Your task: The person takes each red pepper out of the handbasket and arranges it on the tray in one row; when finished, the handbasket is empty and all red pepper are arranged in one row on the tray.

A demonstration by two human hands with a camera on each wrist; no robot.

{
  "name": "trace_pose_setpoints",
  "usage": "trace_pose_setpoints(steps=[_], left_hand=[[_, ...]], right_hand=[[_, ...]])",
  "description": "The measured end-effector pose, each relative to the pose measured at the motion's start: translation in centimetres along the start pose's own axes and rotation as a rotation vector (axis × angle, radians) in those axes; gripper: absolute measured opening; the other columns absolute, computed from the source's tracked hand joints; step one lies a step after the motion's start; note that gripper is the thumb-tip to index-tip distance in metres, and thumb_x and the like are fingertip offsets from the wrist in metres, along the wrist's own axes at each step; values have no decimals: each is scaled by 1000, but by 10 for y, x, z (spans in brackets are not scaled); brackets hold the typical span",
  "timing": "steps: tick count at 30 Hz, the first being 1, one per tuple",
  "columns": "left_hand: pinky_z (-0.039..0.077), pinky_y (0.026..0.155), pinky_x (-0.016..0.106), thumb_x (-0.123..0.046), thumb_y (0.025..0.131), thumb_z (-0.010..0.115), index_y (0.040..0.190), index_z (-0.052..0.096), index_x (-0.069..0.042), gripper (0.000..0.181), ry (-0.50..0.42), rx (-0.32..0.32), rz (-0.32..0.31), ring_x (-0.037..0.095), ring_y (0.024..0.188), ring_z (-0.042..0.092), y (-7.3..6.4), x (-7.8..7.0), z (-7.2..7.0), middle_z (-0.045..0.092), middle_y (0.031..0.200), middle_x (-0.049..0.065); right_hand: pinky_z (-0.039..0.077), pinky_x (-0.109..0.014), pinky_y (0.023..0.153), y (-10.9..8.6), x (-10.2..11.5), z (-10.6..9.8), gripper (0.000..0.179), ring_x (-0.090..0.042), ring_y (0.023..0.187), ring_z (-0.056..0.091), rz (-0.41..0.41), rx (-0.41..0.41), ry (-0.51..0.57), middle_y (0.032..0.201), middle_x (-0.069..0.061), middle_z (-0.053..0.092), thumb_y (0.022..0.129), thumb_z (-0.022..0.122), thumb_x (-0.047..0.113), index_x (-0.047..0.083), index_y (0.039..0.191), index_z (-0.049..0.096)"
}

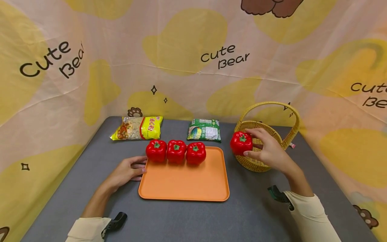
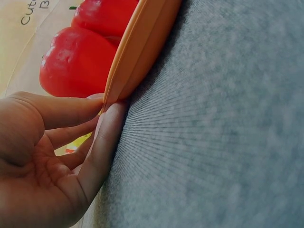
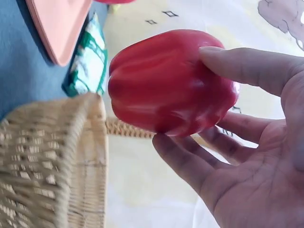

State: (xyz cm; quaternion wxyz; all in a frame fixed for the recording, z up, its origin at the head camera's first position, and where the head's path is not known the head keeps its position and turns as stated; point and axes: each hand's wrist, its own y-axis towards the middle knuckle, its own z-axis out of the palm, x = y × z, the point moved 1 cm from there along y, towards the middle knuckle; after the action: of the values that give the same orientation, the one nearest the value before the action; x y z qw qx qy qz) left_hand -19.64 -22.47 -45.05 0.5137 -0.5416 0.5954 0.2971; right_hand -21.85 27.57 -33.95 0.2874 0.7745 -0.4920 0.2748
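My right hand point(image 1: 271, 149) holds a red bell pepper point(image 1: 241, 143) between thumb and fingers, above the left side of a wicker basket point(image 1: 253, 165). In the right wrist view the pepper point(image 3: 166, 83) is raised over the basket's rim point(image 3: 78, 123). At the left edge of an orange tray point(image 1: 184, 185), my left hand point(image 1: 125, 173) pinches the rim, as the left wrist view shows with thumb and finger on the tray edge point(image 2: 137, 52). Three more red bell peppers, a left one point(image 1: 156, 151), a middle one point(image 1: 176, 151) and a right one point(image 1: 196, 153), stand in a row along the tray's far side.
A yellow food packet point(image 1: 137, 128) lies at the back left of the grey table point(image 1: 181, 222). Behind the tray is a green packet point(image 1: 204, 129). The basket's tall handle point(image 1: 272, 103) arches up, and a printed cloth point(image 1: 181, 43) hangs behind the table.
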Motion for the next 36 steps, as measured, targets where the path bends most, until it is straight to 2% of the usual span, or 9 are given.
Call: trace_pose_setpoints(steps=[5,13,18,27,36], left_hand=[[66,84,36,-6,103,67,156,42,10,60,1,6,11,29,119,69,-1,0,-1,51,151,33],[66,83,36,-5,103,67,156,42,10,61,-12,9,15,28,119,69,-1,1,-1,51,151,34],[66,83,36,-4,103,67,156,41,11,61,-23,16,20,28,119,68,-1,1,0,51,151,34],[66,83,36,-5,103,67,156,41,10,62,-17,12,12,27,117,69,0,1,0,51,150,34],[66,83,36,-5,103,67,156,41,10,61,-13,9,7,26,117,69,0,2,0,51,150,34]], right_hand=[[55,-60,104,7,1,16,76,-41,130,54,-9,32,6,143,-18,48,87,85,10,0,153,49],[56,-59,105,18,2,41,75,-37,133,48,10,62,-15,143,-14,52,84,87,16,7,150,53],[56,-61,104,23,-1,51,74,-36,131,54,8,81,-11,145,-11,55,84,87,18,11,150,54],[54,-59,105,29,-5,67,72,-33,124,59,-35,91,-43,142,-13,61,86,85,14,6,150,55],[58,-50,104,30,-10,78,74,-37,132,58,29,154,28,148,-18,55,88,82,8,1,153,50]])
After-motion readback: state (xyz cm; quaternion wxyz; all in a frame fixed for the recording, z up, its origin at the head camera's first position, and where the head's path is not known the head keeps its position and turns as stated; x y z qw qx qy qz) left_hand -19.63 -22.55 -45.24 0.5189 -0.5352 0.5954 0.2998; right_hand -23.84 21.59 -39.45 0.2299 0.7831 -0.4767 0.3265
